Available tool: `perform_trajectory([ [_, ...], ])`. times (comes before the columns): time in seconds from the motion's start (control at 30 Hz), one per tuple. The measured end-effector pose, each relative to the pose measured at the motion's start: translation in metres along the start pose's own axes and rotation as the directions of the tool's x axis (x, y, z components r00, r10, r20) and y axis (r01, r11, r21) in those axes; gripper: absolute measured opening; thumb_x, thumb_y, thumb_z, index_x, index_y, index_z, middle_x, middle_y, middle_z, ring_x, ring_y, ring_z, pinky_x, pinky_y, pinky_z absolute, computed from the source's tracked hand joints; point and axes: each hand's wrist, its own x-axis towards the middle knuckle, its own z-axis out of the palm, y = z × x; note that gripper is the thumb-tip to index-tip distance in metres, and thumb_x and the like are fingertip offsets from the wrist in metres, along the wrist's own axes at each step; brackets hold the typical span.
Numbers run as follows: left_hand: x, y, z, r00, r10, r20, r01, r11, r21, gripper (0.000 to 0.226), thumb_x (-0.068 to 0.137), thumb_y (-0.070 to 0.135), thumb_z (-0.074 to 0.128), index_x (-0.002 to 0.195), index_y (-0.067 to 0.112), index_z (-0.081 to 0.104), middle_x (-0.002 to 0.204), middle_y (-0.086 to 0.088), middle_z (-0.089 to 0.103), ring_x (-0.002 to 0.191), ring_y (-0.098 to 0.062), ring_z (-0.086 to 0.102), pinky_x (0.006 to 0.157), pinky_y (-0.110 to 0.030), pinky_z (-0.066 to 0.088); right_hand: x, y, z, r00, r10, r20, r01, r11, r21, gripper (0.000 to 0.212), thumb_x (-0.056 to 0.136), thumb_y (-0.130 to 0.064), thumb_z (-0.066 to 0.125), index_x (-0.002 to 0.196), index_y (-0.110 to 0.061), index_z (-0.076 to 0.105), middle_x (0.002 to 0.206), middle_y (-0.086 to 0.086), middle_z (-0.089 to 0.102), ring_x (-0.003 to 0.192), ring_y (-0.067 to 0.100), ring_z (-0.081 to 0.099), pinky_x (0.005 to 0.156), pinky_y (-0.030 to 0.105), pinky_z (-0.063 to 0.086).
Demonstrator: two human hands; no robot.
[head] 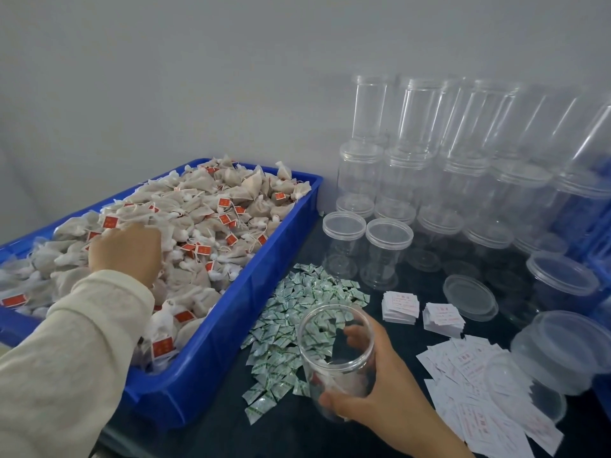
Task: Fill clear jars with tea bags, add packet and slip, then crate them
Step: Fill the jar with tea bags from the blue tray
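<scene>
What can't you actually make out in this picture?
- Head view: the left hand has its fingertips buried in the tea bags, so whether it grips one is hidden.
- The print on the paper slips is too small to read.
- The jar under the right hand: its contents are blurred by the clear wall.

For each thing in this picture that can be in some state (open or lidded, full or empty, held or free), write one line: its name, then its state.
Open jar: lidless, upright, held by the right hand, a tea bag or two inside.
Blue tray: heaped with tea bags.
Left hand: down in the tea bags; grasp hidden.
Stacked jars: lidded, empty.
Loose lid: lying on the table.
Packets: loose pile.
Slips: two stacks, more scattered.
</scene>
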Motion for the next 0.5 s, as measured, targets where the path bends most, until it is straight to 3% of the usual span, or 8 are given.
perform_trajectory([
  [0.33,0.011,-0.009,0.004,0.99,0.0,-0.141,-0.044,0.949,-0.311,0.019,0.087,0.003,0.062,0.104,0.011,0.064,0.094,-0.013,0.066,0.078,-0.027,0.06,0.078,-0.039,0.052,0.003,0.001,0.001,1.0,0.01,0.004,-0.01,1.0,0.017,0.099,0.05,-0.041,0.087,0.115,-0.08,0.023,0.119,-0.046,0.043,0.113,-0.024,0.042,0.078,-0.005,0.036],
  [0.5,0.012,0.004,-0.017,0.981,0.027,-0.19,-0.12,0.86,-0.496,0.033,0.09,-0.001,0.055,0.121,0.007,0.062,0.118,-0.018,0.064,0.103,-0.035,0.061,0.092,-0.045,0.048,0.003,0.004,0.003,0.999,0.032,0.01,-0.032,0.999,0.002,0.104,0.05,-0.045,0.087,0.125,-0.072,0.021,0.12,-0.045,0.042,0.112,-0.022,0.044,0.078,-0.002,0.04],
])
